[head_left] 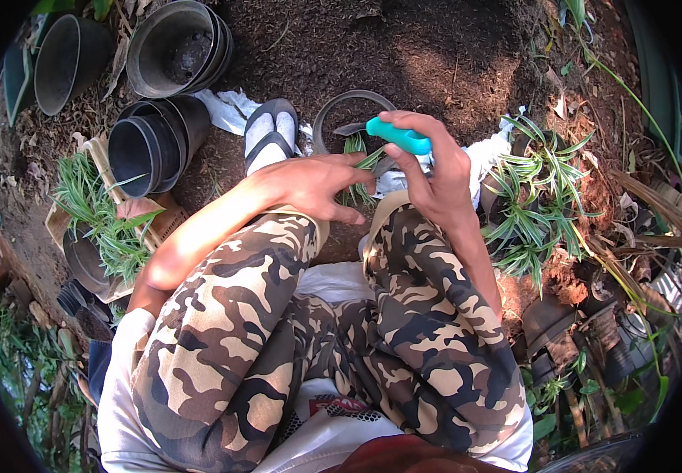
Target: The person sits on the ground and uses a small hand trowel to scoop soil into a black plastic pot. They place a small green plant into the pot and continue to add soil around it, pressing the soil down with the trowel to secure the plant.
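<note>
My right hand [435, 168] grips the turquoise handle of a small hand trowel [400, 137], its dark metal blade pointing left over a round pot [319, 125]. Soil shows inside that pot's rim. Reaching in from the left, my left hand [311, 186] has its fingers spread at the green-and-white leaves of a spider plant [357, 192]. Leaves show above, between and below those fingers. Whether the fingers pinch any of them is hidden. The plant's base is out of sight beneath the hand.
Stacked black pots [134, 155] lie tipped at the left, with larger nested pots [140, 62] behind. A beige crate [154, 236] bears more spider plants [89, 195]. Potted spider plants [530, 195] stand right, near white plastic sheeting [485, 156]. Loose dark soil [341, 56] lies ahead.
</note>
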`<state>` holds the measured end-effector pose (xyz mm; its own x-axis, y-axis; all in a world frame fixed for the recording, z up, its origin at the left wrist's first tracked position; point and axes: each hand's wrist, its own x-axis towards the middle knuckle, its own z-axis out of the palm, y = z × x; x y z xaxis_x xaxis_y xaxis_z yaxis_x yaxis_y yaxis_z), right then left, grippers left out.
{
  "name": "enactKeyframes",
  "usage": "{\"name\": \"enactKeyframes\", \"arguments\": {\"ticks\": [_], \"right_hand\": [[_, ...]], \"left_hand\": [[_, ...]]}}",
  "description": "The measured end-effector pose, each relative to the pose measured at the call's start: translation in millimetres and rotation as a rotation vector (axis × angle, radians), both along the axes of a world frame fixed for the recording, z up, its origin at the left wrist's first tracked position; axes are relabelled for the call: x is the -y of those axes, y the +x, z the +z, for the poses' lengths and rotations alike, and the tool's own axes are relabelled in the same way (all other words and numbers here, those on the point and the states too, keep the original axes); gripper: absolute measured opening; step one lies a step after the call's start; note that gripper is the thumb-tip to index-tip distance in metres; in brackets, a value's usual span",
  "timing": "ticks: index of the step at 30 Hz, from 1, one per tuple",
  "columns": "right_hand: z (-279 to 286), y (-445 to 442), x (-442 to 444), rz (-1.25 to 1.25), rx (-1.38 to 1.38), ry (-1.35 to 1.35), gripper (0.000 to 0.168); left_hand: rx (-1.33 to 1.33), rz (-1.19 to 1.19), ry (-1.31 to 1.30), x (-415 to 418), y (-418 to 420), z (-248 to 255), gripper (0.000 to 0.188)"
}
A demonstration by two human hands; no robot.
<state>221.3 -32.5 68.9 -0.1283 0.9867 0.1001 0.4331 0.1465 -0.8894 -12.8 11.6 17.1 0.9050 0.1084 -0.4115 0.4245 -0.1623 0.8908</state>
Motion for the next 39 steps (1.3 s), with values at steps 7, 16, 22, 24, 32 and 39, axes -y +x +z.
{"name": "enactKeyframes", "arguments": {"ticks": [7,16,22,24,32,39], "right_hand": [[-2,5,-6,-0.036,0.033,0.012,0.031],[3,7,-5,-0.059,0.082,0.094,0.031],[-2,8,-6,-0.064,0.086,0.105,0.032],[-2,8,-5,-0.073,0.09,0.12,0.031],[1,2,-6,-0.07,0.101,0.064,0.029],[-2,0,-8,0.002,0.066,0.052,0.031]], "left_hand": [[-0.026,-0.021,-0.025,-3,1,2,0.065],[-0.017,-0.019,0.011,-1,0,-1,0.066],[-0.027,-0.013,0.009,-1,-1,1,0.066],[-0.035,-0.024,-0.004,-3,0,4,0.066],[-0.027,-0.015,-0.008,-2,0,-1,0.065],[-0.018,-0.007,-0.019,-3,0,1,0.064]]}}
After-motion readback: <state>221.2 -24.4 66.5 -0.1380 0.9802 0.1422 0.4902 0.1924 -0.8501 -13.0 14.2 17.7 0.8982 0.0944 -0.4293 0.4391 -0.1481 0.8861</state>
